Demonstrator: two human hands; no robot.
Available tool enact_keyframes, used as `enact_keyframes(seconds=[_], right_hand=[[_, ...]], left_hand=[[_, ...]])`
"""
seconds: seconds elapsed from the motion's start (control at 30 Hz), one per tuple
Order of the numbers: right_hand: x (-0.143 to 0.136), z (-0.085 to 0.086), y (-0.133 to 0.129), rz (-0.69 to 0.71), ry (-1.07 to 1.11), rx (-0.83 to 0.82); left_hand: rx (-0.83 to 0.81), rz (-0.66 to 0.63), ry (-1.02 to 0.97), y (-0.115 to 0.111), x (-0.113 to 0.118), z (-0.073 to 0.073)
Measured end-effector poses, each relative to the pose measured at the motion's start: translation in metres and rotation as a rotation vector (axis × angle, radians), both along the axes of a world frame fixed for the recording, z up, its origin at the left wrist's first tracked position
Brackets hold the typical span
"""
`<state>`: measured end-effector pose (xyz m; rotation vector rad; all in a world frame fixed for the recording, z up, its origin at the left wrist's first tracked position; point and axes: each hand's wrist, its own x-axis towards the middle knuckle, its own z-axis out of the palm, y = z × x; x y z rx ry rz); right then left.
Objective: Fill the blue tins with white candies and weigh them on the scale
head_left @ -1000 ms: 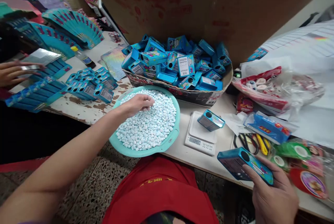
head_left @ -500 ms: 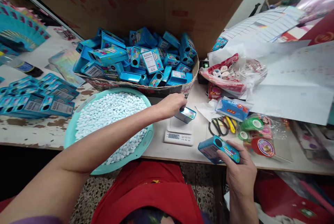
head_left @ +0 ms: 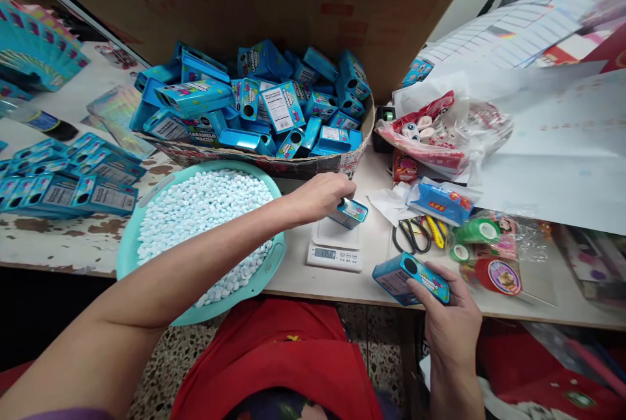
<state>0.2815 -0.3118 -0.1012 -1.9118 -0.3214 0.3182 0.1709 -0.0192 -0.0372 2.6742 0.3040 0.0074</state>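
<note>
With your right hand curled around one Caramelo Macizo tin just right of the digital scale, rest your left hand, its bunched fingers' contents hidden, only lightly against the second tin on the scale, avoiding added weight.

Tins glossy, metal-looking; basin smooth plastic; scale plastic; tall carton matt cardboard.

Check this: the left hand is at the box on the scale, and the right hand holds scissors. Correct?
The second half is wrong: the head view shows the right hand holding a blue box. The part about the left hand is right.
</note>
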Motion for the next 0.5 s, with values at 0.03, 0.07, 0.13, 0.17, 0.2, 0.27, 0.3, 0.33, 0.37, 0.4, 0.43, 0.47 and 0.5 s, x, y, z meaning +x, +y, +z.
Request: enact_keyframes(seconds=[0.03,0.07,0.13,0.17,0.2,0.27,0.3,0.33,0.37,0.4,0.43,0.47,0.5], right_hand=[[0.000,0.000,0.001,0.001,-0.002,-0.002],[0.000,0.000,0.001,0.001,-0.004,-0.004],[-0.001,0.000,0.002,0.004,-0.009,-0.001],[-0.001,0.000,0.003,0.004,-0.012,0.006],[-0.001,0.001,0.003,0.004,-0.016,0.014],[-0.001,0.001,0.002,-0.006,-0.020,0.029],[0.000,0.001,0.002,-0.015,-0.023,0.035],[0.000,0.000,0.001,-0.028,-0.029,0.038],[0.001,0.000,0.001,-0.039,-0.035,0.039],[0.002,-0.001,0.001,-0.050,-0.042,0.038],[0.004,-0.002,0.001,-0.056,-0.048,0.040],[0.005,-0.003,0.001,-0.059,-0.053,0.044],[0.006,-0.005,0.002,-0.061,-0.055,0.055]], left_hand=[[-0.024,0.012,-0.004,0.000,0.000,0.000],[-0.052,0.025,-0.011,-0.001,0.001,0.002],[-0.102,0.064,-0.048,-0.002,0.000,0.007],[-0.122,0.090,-0.077,-0.003,-0.002,0.011],[-0.138,0.122,-0.109,-0.003,-0.006,0.015],[-0.160,0.207,-0.166,0.001,-0.023,0.024],[-0.163,0.265,-0.177,0.004,-0.037,0.027],[-0.151,0.344,-0.170,0.008,-0.054,0.028],[-0.125,0.438,-0.138,0.013,-0.074,0.026],[-0.080,0.546,-0.075,0.018,-0.095,0.022],[-0.005,0.681,0.012,0.023,-0.116,0.016],[0.039,0.784,0.103,0.027,-0.136,0.009],[0.029,0.825,0.180,0.030,-0.154,0.000]])
